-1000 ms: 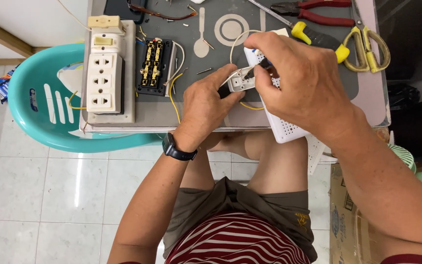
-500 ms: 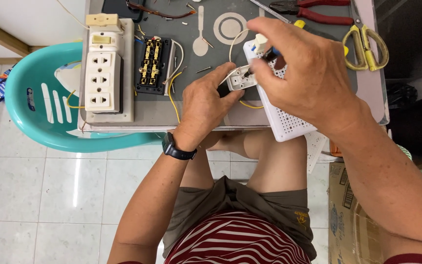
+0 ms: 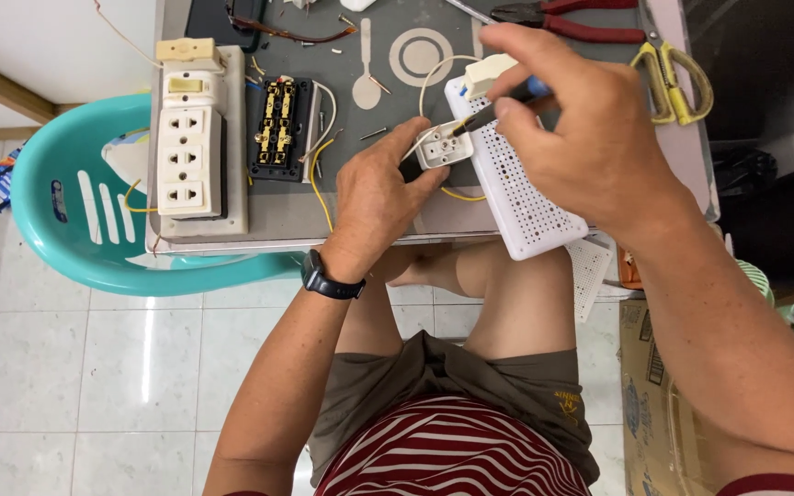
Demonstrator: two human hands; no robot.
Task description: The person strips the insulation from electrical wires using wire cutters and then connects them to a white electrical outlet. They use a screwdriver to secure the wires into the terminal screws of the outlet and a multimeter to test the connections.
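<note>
My left hand (image 3: 377, 197) grips a small white electrical switch block (image 3: 440, 147) with yellow and white wires coming off it, held just above the grey table (image 3: 277, 216). My right hand (image 3: 590, 138) pinches a thin screwdriver (image 3: 484, 118) with a dark shaft and blue handle, its tip set into the block. Under both hands lies a white perforated board (image 3: 526, 197), tilted over the table's front edge. A cream plug piece (image 3: 491, 73) rests at the board's far end.
A white three-socket outlet strip (image 3: 190, 147) and a black terminal block (image 3: 279, 129) lie at the table's left. Red-handled pliers (image 3: 581, 20), yellow-handled scissors (image 3: 677, 69) and a white ring (image 3: 420, 55) lie at the back. A teal plastic chair (image 3: 75, 234) stands left; a cardboard box (image 3: 654, 386) right.
My right hand has moved a little up and left with the screwdriver, its tip staying at the switch block. My left hand keeps its grip on the block.
</note>
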